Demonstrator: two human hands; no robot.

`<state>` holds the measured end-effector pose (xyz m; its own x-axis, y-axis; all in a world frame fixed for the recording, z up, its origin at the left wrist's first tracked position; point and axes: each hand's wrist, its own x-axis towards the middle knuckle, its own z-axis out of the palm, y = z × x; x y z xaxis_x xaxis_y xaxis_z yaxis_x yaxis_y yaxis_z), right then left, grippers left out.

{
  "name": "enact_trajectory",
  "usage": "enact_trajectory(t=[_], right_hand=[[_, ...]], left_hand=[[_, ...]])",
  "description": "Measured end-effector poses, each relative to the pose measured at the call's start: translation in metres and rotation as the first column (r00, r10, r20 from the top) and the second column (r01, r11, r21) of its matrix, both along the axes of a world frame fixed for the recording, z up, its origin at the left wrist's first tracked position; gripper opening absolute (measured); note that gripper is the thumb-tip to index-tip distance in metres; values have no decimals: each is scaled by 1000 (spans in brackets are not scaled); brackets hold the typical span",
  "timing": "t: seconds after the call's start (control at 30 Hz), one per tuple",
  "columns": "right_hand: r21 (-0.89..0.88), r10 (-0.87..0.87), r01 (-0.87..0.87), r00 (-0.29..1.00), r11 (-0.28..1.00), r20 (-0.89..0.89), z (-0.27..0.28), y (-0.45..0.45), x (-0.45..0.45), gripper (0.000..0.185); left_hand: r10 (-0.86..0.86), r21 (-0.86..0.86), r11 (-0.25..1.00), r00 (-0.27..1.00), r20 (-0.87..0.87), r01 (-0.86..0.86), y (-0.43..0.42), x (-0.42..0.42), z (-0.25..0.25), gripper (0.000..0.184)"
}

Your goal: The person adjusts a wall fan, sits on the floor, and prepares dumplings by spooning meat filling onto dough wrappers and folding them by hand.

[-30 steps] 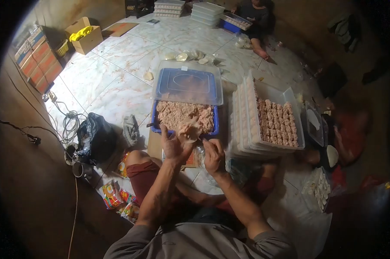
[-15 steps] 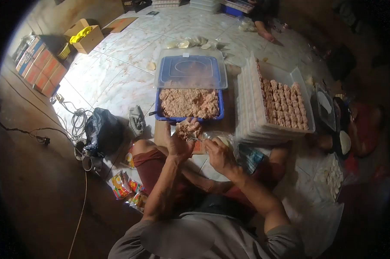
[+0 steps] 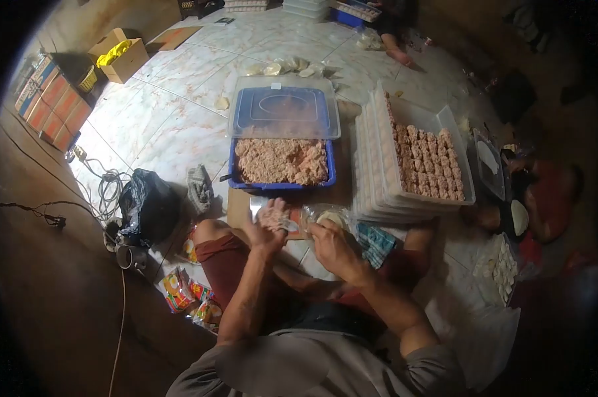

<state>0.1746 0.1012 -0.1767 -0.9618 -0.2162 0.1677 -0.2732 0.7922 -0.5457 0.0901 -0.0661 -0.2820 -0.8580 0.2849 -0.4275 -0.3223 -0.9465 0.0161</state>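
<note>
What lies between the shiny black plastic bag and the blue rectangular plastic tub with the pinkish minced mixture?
In the head view, a crumpled grey cloth lies on the marbled floor between the bag and the tub.

A head-worn camera looks forward and down over the floor (image 3: 173,109), dark edges hardly legible.

Lumpy, pale pink mince (image 3: 274,217) lies on the upturned left grip (image 3: 266,231), a blurred silvery utensil (image 3: 290,225) beside it; more, uneven on top, fills a rectangular blue plastic tub (image 3: 282,188).
</note>
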Motion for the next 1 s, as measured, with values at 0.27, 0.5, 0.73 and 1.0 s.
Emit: enact_trajectory(t=[0.27,0.5,0.73,1.0], right_hand=[[377,-168,157,986,913,-3,17,34,-77,17],[459,-198,195,979,867,-43,1,45,-175,24],[537,-249,190,968,822,38,71,13,-145,19],[336,-77,23,986,942,148,12,8,-161,21]], left_hand=[[-77,-235,966,988,132,107,-31,9,-9,70],[-211,-112,970,975,65,218,-31,15,-14,71],[-231,-189,955,973,11,229,-48,14,-29,62],[-257,-282,934,961,-101,220,-38,12,-13,59]])
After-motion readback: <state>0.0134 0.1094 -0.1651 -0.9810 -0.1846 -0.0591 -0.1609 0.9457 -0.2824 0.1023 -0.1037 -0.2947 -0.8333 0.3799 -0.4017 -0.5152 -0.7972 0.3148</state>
